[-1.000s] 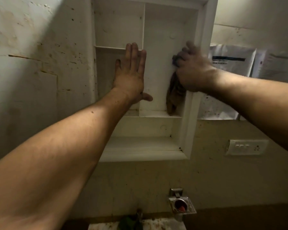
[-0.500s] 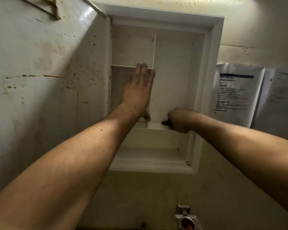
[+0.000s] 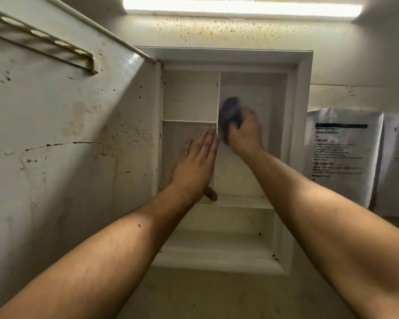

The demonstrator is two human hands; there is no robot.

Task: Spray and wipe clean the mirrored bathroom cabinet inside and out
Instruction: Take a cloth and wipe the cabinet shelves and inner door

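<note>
The white wall cabinet (image 3: 302, 111) stands open, with shelves and a vertical divider inside. Its door (image 3: 67, 134) swings out to the left, its stained inner face towards me. My left hand (image 3: 197, 162) lies flat with straight fingers against the divider's front edge at the lower left compartment. My right hand (image 3: 244, 132) grips a dark brown cloth (image 3: 229, 111) and holds it against the divider's right face in the tall right compartment; the cloth is blurred. No spray bottle is in view.
A lit tube light (image 3: 240, 6) runs above the cabinet on a speckled wall. Printed paper sheets (image 3: 341, 155) hang to the right of the cabinet. A slotted rail (image 3: 44, 47) is fixed near the top of the door's inner face.
My right hand with the cloth went from the cabinet's right side down to the middle shelf, then up to the divider. My view tilted upward. The left hand stayed on the divider.
</note>
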